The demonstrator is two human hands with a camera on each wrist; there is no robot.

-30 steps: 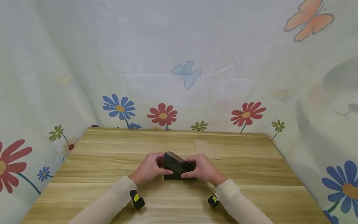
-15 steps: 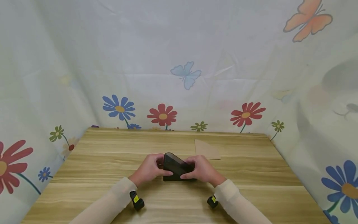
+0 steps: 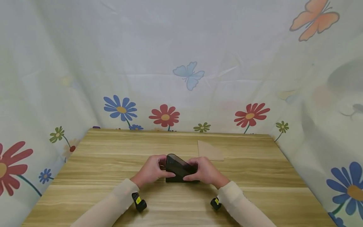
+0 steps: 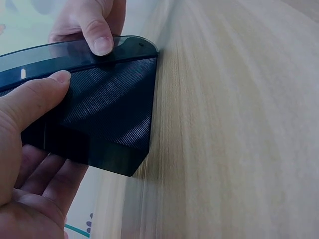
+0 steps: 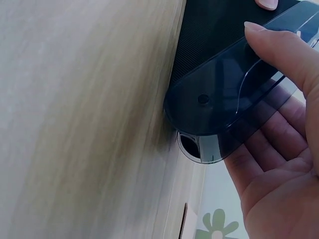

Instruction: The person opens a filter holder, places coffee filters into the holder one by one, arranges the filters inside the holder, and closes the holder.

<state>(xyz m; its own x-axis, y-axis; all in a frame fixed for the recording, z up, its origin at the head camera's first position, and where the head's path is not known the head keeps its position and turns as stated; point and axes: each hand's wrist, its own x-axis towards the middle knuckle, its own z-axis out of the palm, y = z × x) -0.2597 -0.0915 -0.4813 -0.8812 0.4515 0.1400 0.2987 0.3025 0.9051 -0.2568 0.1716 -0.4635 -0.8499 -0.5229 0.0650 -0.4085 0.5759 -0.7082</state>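
Note:
A black plastic case (image 3: 177, 168) with a slanted, smoky see-through cover stands on the table between both hands. My left hand (image 3: 150, 171) grips its left end, thumb on the near face and fingers behind. At the other end, my right hand (image 3: 209, 171) holds it with the thumb in front. Fine ribbing covers the case's face (image 4: 114, 99) in the left wrist view, and its lower edge touches the wood. The right wrist view shows the rounded end of the clear cover (image 5: 214, 112), with a small round hole or peg; the right fingers lie behind it.
A fan-shaped piece of brown paper (image 3: 210, 151) lies flat on the wooden table (image 3: 122, 145), behind the right hand. Flowered fabric (image 3: 136, 63) hangs behind the table and along its sides. A small black device (image 3: 139, 202) is strapped at each wrist.

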